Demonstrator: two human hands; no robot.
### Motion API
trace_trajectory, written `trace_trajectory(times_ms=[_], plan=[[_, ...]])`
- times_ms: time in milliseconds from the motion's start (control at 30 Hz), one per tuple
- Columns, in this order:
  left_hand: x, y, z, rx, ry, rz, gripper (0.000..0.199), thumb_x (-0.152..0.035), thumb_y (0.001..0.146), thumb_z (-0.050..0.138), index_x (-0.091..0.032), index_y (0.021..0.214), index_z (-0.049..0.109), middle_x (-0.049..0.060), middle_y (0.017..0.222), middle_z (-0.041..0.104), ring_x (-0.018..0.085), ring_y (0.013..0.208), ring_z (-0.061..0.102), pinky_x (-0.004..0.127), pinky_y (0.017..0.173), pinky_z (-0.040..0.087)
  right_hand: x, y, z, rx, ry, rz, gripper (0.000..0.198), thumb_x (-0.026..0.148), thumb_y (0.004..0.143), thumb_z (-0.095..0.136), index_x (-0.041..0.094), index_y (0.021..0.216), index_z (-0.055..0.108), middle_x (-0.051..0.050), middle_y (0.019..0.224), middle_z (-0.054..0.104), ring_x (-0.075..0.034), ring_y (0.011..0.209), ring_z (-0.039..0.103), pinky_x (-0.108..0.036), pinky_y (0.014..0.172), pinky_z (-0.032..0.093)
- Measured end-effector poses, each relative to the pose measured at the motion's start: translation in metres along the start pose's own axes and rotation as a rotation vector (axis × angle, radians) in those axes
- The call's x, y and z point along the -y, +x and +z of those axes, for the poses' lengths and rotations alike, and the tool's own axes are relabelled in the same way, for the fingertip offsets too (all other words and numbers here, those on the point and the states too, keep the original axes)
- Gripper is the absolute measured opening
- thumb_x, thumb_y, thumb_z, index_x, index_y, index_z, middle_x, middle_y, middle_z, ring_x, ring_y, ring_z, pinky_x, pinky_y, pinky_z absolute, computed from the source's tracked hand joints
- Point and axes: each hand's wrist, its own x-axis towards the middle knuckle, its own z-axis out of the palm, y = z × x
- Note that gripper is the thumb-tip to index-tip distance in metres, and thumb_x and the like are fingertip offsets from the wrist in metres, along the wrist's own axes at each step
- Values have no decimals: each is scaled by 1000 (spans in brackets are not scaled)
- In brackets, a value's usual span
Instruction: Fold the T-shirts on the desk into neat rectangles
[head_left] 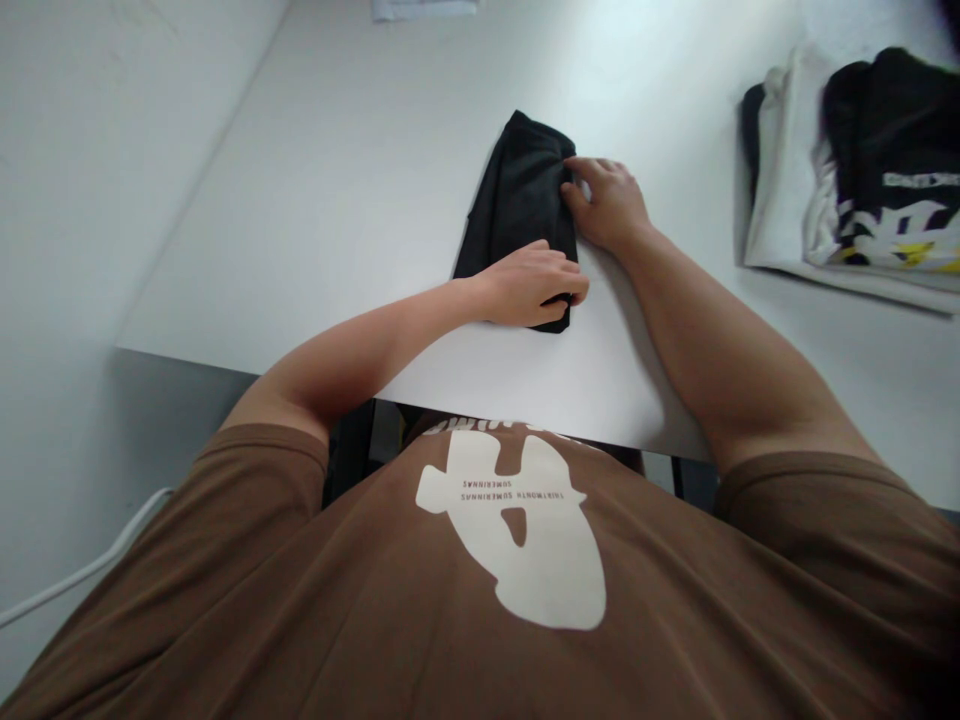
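A folded black garment lies on the white table in front of me, a long narrow bundle with its far end tapering. Across its near end reaches my left hand, fingers curled over the right edge and thumb close to the near corner. At the upper part of that same right edge is my right hand, its thumb and fingertips closed on the cloth. The underside of the bundle and some of the left fingertips are hidden.
A stack of folded clothes, white and black, sits at the right, topped by a black printed shirt. A white item shows at the far edge. The table meets a wall on the left; a white cable hangs low.
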Motion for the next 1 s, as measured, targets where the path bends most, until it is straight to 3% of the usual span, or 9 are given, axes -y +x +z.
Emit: trace_trajectory(times_ms=[300,1000], plan=[[0,0,0,-9,1,11,24,-20,93,54,-25,106,73,6,106,77,26,103,67,47,93,38,-3,0,2,-29,2,-11,44,35,108,49,29,150,59,-3,160,57,-29,142,52,-47,124,36],[0,1,0,3,-13,-2,28,-20,91,55,-26,109,75,7,107,78,28,104,67,49,96,37,-3,0,2,-9,-29,-10,48,36,109,48,24,154,57,-8,158,58,-29,143,51,-43,123,35]])
